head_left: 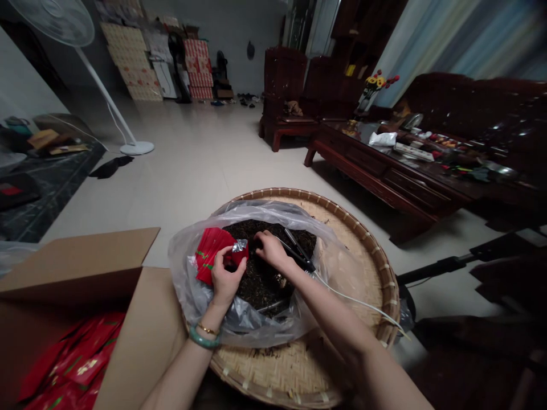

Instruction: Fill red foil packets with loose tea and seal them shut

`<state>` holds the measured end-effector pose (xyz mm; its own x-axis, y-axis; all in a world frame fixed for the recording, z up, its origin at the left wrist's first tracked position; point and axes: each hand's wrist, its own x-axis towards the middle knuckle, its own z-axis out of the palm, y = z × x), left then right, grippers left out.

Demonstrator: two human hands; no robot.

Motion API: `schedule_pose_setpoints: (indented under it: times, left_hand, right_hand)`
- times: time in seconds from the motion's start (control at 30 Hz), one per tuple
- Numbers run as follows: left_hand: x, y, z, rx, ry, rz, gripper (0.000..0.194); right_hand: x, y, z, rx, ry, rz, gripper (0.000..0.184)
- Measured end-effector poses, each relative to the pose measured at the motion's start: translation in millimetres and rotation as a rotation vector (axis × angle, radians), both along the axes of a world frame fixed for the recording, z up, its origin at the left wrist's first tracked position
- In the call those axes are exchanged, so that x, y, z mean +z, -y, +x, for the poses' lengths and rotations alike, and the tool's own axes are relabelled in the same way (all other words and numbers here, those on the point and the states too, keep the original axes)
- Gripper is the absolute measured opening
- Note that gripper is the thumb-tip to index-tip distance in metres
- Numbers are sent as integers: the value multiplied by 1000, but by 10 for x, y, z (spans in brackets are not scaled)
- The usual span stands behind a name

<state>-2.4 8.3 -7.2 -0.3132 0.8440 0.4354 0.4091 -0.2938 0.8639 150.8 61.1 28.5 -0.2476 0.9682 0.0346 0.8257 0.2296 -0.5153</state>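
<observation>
My left hand (225, 279) holds a small red pouch (243, 254) upright, its silvery inner side showing at the top. Beside it, my right hand (271, 250) reaches into dark, dry loose leaves (256, 287) that look like tea; its fingers are bent together, and what they hold, if anything, is hidden. The leaves lie in a large clear plastic bag (186, 267) with its mouth spread wide. Flat red packets (210, 250) are fanned out on the leaves by my left hand. A dark tool with slim arms (299, 246) rests on the leaves right of my right hand.
The bag sits on a round woven bamboo tray (363, 245). A white cord (359, 303) crosses the tray's right side. At left stands an open cardboard box (158, 307) with red packets (81, 364) inside. A low wooden table (363, 156) and a fan (137, 148) stand farther off.
</observation>
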Motion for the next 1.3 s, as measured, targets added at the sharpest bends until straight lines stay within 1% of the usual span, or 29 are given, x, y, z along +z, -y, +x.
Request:
schedule_pose_setpoints:
  times: [0.07,0.1,0.13,0.2,0.27,0.3,0.4,0.47,0.53,0.63,0.7,0.77,0.83,0.97,1.07,1.13,1.23,1.3]
  left_hand:
    - [1,2,-1,-3,4,-1,40]
    - [0,4,-2,-5,8,-3,40]
    - [-1,4,-2,-8,14,-5,40]
    - [-6,4,-2,-13,25,-12,41]
    - [-12,1,-1,-13,29,-14,41]
    - [-15,0,0,-12,29,-12,41]
    - [-21,-4,1,-16,28,-6,41]
    - [-20,-6,3,-21,22,-3,41]
    - [-16,-6,5,-24,14,-2,40]
    - [-5,-3,10,-30,12,-4,40]
    - [4,2,14,-39,9,-8,40]
    - [15,7,19,-55,0,-17,42]
    - [22,12,25,-77,-9,-24,43]
    - [26,18,37,-126,-42,-25,43]
    - [28,30,41,-159,-78,-41,42]
    - [33,42,40,-176,-109,-54,41]
    - [45,58,35,-213,-152,-56,40]
    - [56,66,30,-243,-176,-47,39]
  right_hand:
    - [8,12,54,-54,-234,-24,38]
    - [9,30,78,-95,-368,-72,42]
    - [8,56,99,-144,-515,-150,44]
    - [7,121,141,-250,-833,-373,43]
    - [15,193,192,-330,-1142,-577,35]
    - [24,227,221,-348,-1278,-649,30]
    - [57,310,304,-351,-1570,-787,22]
    - [75,342,339,-354,-1662,-881,19]
    - [90,352,353,-358,-1701,-945,25]
    - [117,334,355,-312,-1740,-934,34]
    - [138,319,351,-319,-1735,-947,38]
    - [164,316,347,-356,-1709,-991,39]
    - [200,327,346,-351,-1697,-1008,39]
    - [311,374,379,-254,-1666,-1005,42]
    - [427,404,439,-196,-1586,-1032,41]
    - [526,412,493,-137,-1508,-1051,38]
    - [708,404,572,-9,-1354,-1049,28]
    - [836,387,602,99,-1213,-1017,30]
